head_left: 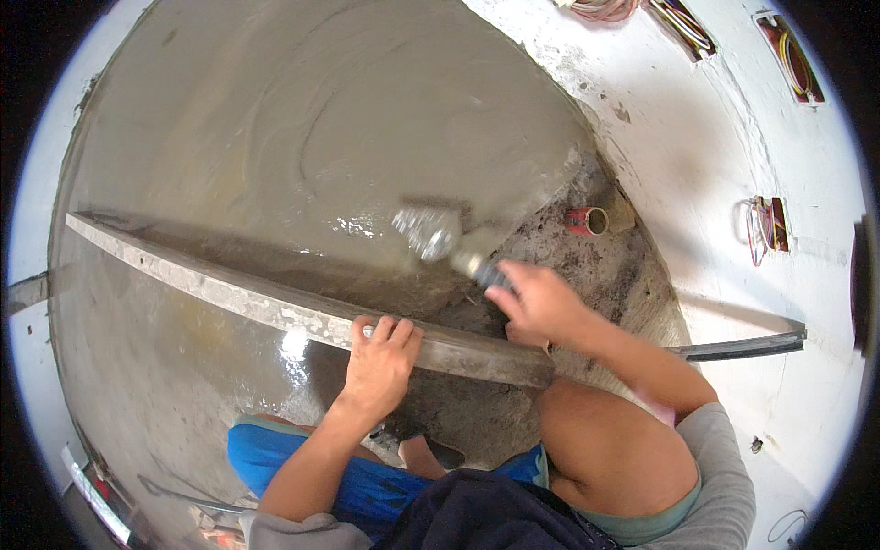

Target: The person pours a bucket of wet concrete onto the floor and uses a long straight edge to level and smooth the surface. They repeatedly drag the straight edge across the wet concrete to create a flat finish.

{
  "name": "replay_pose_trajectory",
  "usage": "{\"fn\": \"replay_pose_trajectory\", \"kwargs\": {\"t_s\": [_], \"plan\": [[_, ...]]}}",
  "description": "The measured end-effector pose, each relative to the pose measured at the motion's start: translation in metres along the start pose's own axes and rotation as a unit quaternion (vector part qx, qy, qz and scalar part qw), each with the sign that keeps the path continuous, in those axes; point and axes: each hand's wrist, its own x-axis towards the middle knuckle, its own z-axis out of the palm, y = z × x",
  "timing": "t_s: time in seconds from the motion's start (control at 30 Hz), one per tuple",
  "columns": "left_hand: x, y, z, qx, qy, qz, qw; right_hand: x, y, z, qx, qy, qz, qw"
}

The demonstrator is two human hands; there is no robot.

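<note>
A long, cement-smeared screed bar (220, 291) slants across the floor from the far left to just before my knees. My left hand (379, 362) is closed over its upper edge, near the right end. In my right hand (543, 301) is the dark handle of a trowel (429, 235), whose blade is smeared by motion. That blade is over or on the smooth, wet cement (431, 119) beyond the bar; whether it touches cannot be told. Rough, dark ground (559, 261) borders the wet layer beside my right hand.
A red can (581, 221) lies on the rough ground near the white wall (660, 156). Open wall boxes with loose wires (768, 225) sit in that wall. A dark bar (747, 346) juts out past my right forearm. My bent knees (614, 440) are close behind the screed bar.
</note>
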Motion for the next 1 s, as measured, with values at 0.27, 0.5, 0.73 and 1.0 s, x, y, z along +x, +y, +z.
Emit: {"fn": "replay_pose_trajectory", "kwargs": {"t_s": [0.27,0.5,0.73,1.0], "plan": [[0.001,-0.002,-0.001,-0.019,0.015,0.003,1.000,-0.007,0.044,-0.003,-0.071,0.026,0.026,0.997],[0.003,-0.001,-0.002,-0.023,-0.001,0.005,1.000,0.015,0.102,-0.082,-0.150,0.103,0.128,0.975],[-0.001,-0.005,0.001,-0.027,0.027,-0.001,0.999,0.039,0.123,-0.128,-0.239,0.156,0.155,0.946],[-0.004,-0.003,0.003,0.015,0.017,0.000,1.000,0.042,-0.004,-0.043,0.245,-0.081,0.116,0.959]]}}
